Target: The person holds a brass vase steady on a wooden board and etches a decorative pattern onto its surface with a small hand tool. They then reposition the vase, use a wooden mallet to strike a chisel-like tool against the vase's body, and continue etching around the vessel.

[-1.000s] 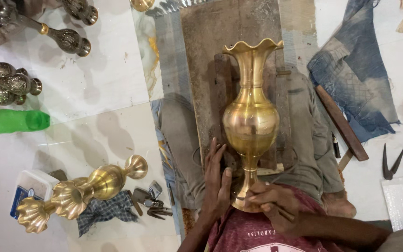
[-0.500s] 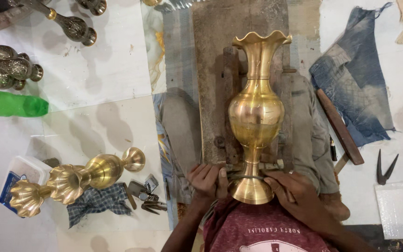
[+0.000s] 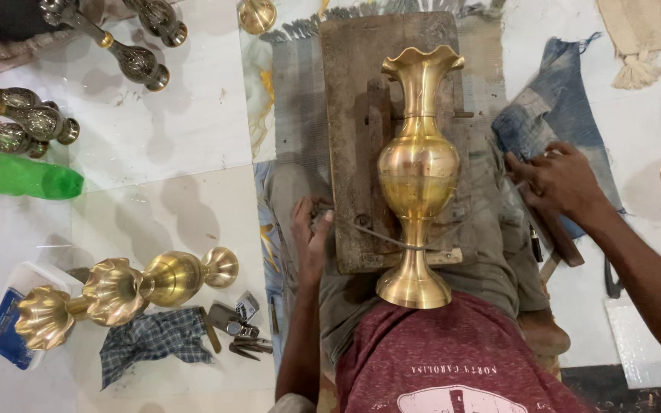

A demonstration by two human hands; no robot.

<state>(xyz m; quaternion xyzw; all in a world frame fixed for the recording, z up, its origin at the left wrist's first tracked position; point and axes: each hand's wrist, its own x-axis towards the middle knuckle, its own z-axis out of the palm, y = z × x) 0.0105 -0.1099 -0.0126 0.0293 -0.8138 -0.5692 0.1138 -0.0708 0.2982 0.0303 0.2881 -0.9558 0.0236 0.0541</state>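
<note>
Floor: pale tiles (image 3: 177, 145), stained and shadowed; a grey mat (image 3: 296, 99) runs beneath the person's legs.
Board: worn wooden plank (image 3: 353, 115) lying lengthwise on the lap, over the mat.
Vase: brass vase (image 3: 418, 172) lies on the board, long axis running straight away from the person; fluted mouth points away, round foot sits against the red shirt (image 3: 453, 359). A thin cord crosses its stem.
Cloth, right: blue rag (image 3: 552, 115) on the floor beside the board.
Bottle: green bottle (image 3: 17, 174) on its side at the left edge.
Other vases: two brass vases (image 3: 128, 287) lying together lower left; darker ones (image 3: 17, 126) grouped upper left.
Tub: white tub (image 3: 11, 333) partly under a vase mouth, blue item inside; further contents cannot be told.
Checked cloth: (image 3: 151, 340), small metal tools just beside it.
Left hand: (image 3: 311, 237) fingers curled at the board's left edge, grasping what cannot be told.
Right hand: (image 3: 556, 180) off the vase, closed round a dark tool handle (image 3: 556, 233) by the rag.
</note>
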